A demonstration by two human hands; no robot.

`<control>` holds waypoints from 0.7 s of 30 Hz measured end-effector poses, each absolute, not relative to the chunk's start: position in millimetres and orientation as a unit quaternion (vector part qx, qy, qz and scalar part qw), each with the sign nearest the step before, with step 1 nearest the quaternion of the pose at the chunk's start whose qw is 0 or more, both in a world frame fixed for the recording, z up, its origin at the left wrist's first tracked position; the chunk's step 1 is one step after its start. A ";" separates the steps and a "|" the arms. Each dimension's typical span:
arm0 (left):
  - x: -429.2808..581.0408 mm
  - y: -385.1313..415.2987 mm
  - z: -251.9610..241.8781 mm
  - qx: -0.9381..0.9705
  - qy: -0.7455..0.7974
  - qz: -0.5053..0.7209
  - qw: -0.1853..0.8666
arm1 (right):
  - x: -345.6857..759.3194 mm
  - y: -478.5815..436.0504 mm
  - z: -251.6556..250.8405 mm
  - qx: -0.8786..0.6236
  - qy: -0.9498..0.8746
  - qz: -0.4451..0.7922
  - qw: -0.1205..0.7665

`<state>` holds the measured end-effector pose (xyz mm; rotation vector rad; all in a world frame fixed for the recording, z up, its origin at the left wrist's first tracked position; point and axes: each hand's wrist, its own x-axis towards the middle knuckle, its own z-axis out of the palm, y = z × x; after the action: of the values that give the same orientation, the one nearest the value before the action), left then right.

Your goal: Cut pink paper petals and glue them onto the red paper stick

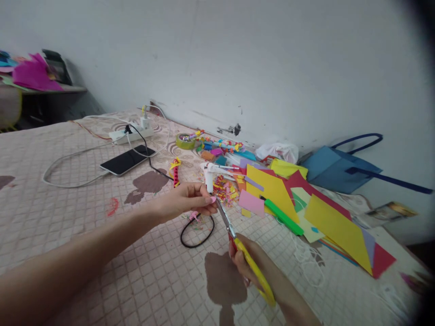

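Observation:
My left hand (pixel 195 198) pinches a small pink piece of paper (pixel 213 199) between thumb and fingers. In my right hand (pixel 249 260) is a pair of scissors (pixel 251 262) with yellow and red handles. The scissors' metal blades point up and left, their tips at the pink piece; whether they touch it I cannot tell. Just behind my left hand stands a white glue gun (pixel 209 174). Small colourful paper scraps (pixel 227 188) lie heaped beyond the blades. Below my left fingers, a black cord loop (pixel 197 246) rests on the patterned cloth.
Coloured paper sheets (pixel 335 231), a green cutter (pixel 283 217) and a blue bag (pixel 340 167) lie to the right. A phone (pixel 127 160) on a cable and a white power strip (pixel 118 137) are at left. A tape roll (pixel 185 141) sits near the wall.

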<state>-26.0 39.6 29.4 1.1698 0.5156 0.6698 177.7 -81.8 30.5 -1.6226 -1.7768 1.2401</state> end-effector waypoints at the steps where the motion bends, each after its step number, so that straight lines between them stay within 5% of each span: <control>1: -24.5 37.9 28.9 0.532 0.240 0.312 0.749 | 177.6 -82.3 30.0 -0.585 -0.641 0.448 0.217; 7: -22.3 35.2 26.9 0.522 0.255 0.330 0.744 | 187.9 -74.9 17.1 -0.584 -0.631 0.447 0.246; 10: -22.8 37.9 24.0 0.535 0.288 0.329 0.723 | 207.2 -60.8 10.3 -0.664 -0.628 0.301 0.274; 14: -22.2 39.1 20.2 0.585 0.318 0.313 0.678 | 245.1 -42.4 -0.1 -0.789 -0.591 0.044 0.162; 21: -15.0 26.1 15.9 0.669 0.293 0.292 0.617 | 268.1 -39.9 -2.1 -0.746 -0.643 -0.076 0.157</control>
<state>-15.0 26.1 15.9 1.5412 0.6747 0.6711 268.1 -39.9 -2.1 -2.1339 -1.8415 -0.2168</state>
